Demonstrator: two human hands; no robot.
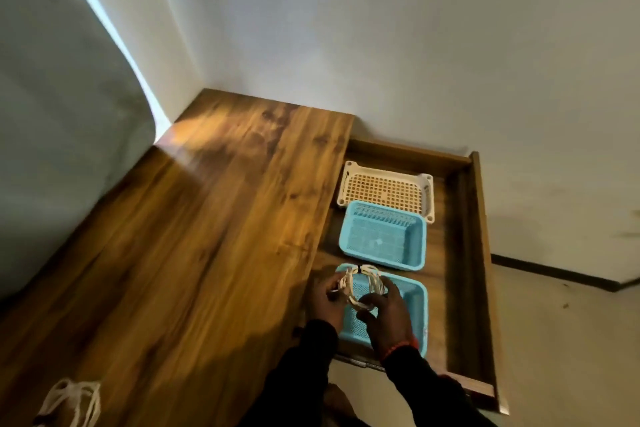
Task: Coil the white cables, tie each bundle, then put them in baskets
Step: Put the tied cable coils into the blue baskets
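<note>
Over the near blue basket [417, 302], both hands hold the coiled cable [360, 282]

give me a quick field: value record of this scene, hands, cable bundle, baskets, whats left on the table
left hand: grips the left side of the coiled white cable bundle
right hand: grips the bundle's right and near side
bundle: coiled, dark tie at its far side, held over the nearest blue basket
middle blue basket: holds no cable
white basket: farthest, holds no cable
basket place: lower wooden tray right of the tabletop
left on wooden tabletop: more white cable at near left edge
</note>
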